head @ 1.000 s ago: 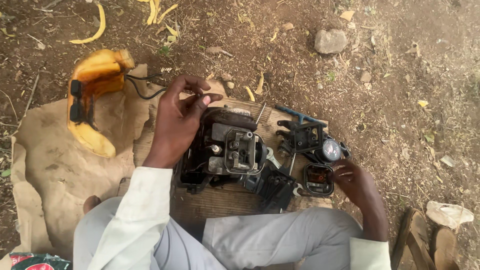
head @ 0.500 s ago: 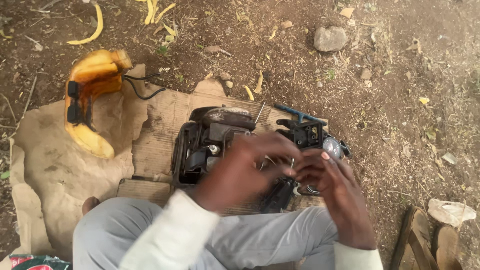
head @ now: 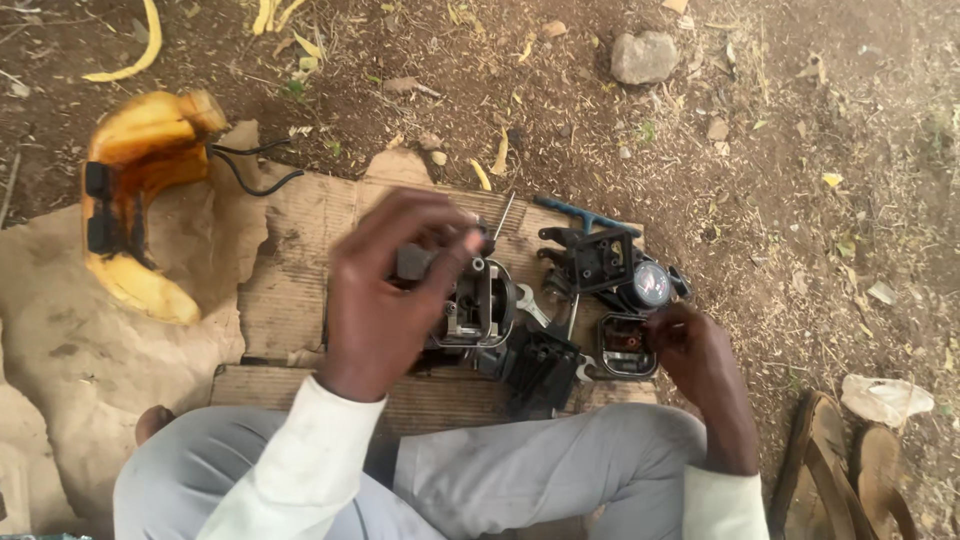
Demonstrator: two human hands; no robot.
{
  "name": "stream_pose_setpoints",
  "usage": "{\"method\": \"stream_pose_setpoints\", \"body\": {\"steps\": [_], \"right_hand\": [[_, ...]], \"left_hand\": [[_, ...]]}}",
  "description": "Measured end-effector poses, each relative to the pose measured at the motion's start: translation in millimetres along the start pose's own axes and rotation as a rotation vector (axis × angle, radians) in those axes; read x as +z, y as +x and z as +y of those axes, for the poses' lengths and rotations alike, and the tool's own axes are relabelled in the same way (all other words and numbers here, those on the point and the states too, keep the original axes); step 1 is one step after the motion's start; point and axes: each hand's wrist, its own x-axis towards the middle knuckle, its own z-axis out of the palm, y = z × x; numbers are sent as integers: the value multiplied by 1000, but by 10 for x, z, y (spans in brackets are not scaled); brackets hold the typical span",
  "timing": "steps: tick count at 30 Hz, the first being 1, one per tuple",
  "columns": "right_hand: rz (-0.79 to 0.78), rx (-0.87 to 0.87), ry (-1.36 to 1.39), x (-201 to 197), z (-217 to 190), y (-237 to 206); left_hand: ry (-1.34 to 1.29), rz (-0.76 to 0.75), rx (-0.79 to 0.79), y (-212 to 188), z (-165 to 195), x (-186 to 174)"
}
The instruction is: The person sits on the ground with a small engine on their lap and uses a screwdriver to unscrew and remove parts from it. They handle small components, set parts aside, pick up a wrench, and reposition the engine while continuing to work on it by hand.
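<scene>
My left hand [head: 385, 305] is over a small dismantled engine [head: 485, 305] on a cardboard sheet [head: 295, 270], fingers closed around a grey part [head: 413, 263] at its top. My right hand [head: 700, 360] rests lower right, fingertips gripping a small black square housing [head: 622, 352]. Just above that housing sit a black bracket [head: 598, 258] and a round part with a glassy face [head: 650, 283]. A black finned piece [head: 540, 368] leans in front of the engine, and a spanner [head: 530, 300] lies beside it.
A yellow plastic cover [head: 140, 200] with a black wire [head: 250, 170] lies at the left on brown paper. A blue-handled tool [head: 585, 215] lies behind the parts. There is a rock [head: 643, 55] on the dirt beyond and sandals [head: 850, 470] at lower right. My knees are below the cardboard.
My hands, which met over the parts right of the engine half a second ago, have separated. The left went back over the engine; the right dropped to the black housing.
</scene>
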Motion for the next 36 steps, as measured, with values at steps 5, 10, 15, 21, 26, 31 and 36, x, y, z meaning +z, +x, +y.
{"method": "stream_pose_setpoints", "body": {"steps": [5,10,15,21,26,31,36], "right_hand": [[-97,27,-117,21,182,149],[-124,-61,-159,26,177,69],[-56,-53,-328,40,104,9],[-76,-76,-554,121,50,29],[-106,-151,-706,204,48,113],[-183,-24,-761,247,96,196],[-88,-61,-697,269,181,209]], "left_hand": [[55,101,-16,39,-5,-85],[73,100,-45,38,7,-105],[83,88,-48,48,19,-98],[85,77,-54,45,21,-99],[89,56,-51,54,22,-103],[84,47,-67,47,9,-109],[76,34,-72,56,-9,-121]]}}
